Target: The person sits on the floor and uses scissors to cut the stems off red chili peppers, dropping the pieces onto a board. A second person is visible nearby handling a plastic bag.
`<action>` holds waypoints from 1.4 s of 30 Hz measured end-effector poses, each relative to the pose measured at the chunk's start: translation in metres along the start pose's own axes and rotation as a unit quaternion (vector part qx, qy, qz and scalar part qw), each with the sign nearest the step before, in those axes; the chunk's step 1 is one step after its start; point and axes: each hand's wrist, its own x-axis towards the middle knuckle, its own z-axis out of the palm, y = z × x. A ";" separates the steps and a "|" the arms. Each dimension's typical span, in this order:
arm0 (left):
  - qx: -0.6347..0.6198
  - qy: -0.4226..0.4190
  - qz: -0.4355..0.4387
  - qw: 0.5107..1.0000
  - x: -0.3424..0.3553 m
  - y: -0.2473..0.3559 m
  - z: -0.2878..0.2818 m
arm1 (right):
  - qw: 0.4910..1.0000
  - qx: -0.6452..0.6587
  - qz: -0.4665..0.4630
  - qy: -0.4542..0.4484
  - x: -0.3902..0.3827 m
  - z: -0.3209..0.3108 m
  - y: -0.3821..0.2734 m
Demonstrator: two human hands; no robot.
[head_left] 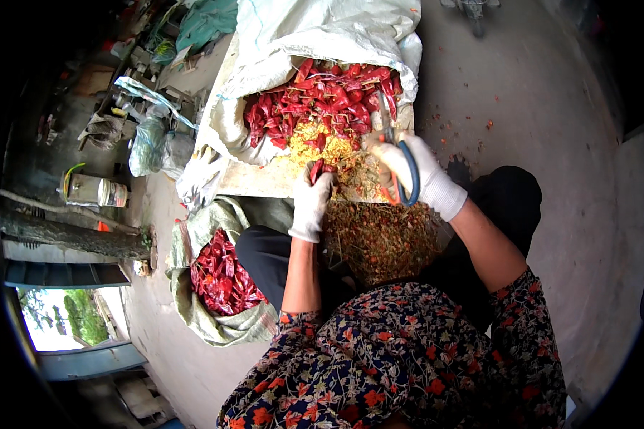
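Note:
My left hand [309, 207], in a white glove, is closed around a dried red chili [316, 170] at the near edge of a low board [254, 180]. To its right, my gloved right hand [426, 170] grips scissors [412, 170] with blue and orange handles. Their blades point away from me and are blurred, so I cannot tell how far apart they are. Just beyond both hands lies a heap of dried red chilies [322, 100], spilling from a white woven sack [336, 32]. Yellow seeds [315, 136] are scattered between the heap and my hands.
Between my knees sits a mass of chili stems and scraps [383, 243]. By my left leg stands an open woven sack [186, 293] holding red chili pieces [225, 275]. Farther left are a white bucket [111, 193], plastic bags [149, 143] and a wooden pole [71, 232].

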 end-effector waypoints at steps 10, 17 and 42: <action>0.425 -0.080 0.115 0.894 0.138 -0.009 0.031 | 0.988 0.128 -0.091 -0.011 0.015 -0.011 0.021; 0.531 -0.109 0.174 0.822 0.145 -0.014 0.031 | 0.994 0.001 -0.101 0.038 0.020 -0.004 0.024; 0.562 -0.117 0.220 0.789 0.107 -0.010 0.033 | 0.762 -0.588 -0.194 0.189 0.002 0.001 0.002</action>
